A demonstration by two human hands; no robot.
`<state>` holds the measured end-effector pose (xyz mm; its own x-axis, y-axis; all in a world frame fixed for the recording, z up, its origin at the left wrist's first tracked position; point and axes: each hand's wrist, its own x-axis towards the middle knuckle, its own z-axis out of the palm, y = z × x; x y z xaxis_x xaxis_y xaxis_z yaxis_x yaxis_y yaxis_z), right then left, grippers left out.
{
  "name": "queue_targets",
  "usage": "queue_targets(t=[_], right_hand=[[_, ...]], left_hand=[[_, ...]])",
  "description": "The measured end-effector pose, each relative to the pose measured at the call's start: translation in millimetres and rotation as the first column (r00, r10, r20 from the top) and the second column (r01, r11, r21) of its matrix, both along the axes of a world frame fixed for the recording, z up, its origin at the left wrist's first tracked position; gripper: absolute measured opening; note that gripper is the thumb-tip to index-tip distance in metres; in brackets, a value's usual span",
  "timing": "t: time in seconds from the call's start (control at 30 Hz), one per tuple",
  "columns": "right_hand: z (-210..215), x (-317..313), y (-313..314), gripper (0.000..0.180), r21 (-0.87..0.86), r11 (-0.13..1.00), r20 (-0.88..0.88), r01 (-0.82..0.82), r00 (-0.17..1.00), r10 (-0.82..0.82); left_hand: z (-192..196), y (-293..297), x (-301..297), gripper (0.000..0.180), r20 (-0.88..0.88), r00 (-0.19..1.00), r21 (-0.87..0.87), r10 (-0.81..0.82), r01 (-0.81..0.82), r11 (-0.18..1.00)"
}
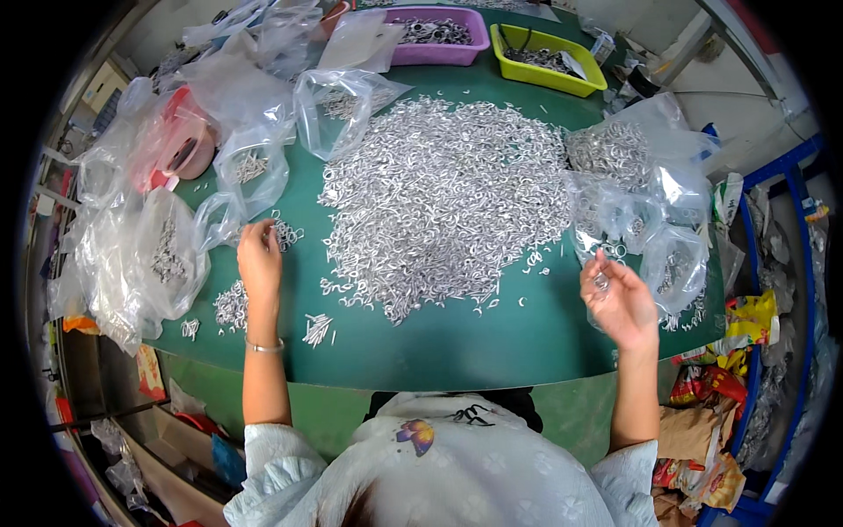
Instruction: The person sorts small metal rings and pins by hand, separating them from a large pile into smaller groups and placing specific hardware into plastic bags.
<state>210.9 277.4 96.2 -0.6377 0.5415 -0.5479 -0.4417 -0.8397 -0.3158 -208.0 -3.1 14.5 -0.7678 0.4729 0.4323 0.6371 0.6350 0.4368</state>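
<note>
A broad heap of small silver metal pieces, many of them ring- or hook-shaped, covers the middle of the green table. To its left, my left hand reaches down with bent fingers drawn together beside a small pile of silver rings; what its fingertips hold is hidden. On the other side, my right hand is turned partly palm up, its fingers curled around a few small silver rings. Just beyond it lies a clear plastic bag with similar pieces near its mouth.
Clear bags crowd the left side, around a pink basin. Small piles of rings and pins lie near the front edge. A purple tub and a yellow-green tub stand at the back. Blue shelving is at right.
</note>
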Motion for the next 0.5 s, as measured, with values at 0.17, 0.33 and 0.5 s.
queue_targets(t=[0.17, 0.33, 0.5], right_hand=[[-8, 32, 92, 0.025, 0.277, 0.960, -0.103, -0.046, 0.992, 0.077], [-39, 21, 143, 0.026, 0.150, 0.988, 0.184, -0.023, 0.983, -0.005], [-25, -8, 145, 0.012, 0.313, 0.949, 0.378, -0.039, 0.922, -0.087]], left_hand=[[8, 0, 32, 0.014, 0.108, 0.982, 0.110, -0.153, 0.141, 0.984], [9, -4, 48, 0.014, 0.188, 0.965, 0.135, -0.184, 0.160, 0.978], [14, -22, 60, 0.016, 0.240, 0.964, 0.077, -0.115, 0.100, 0.992]])
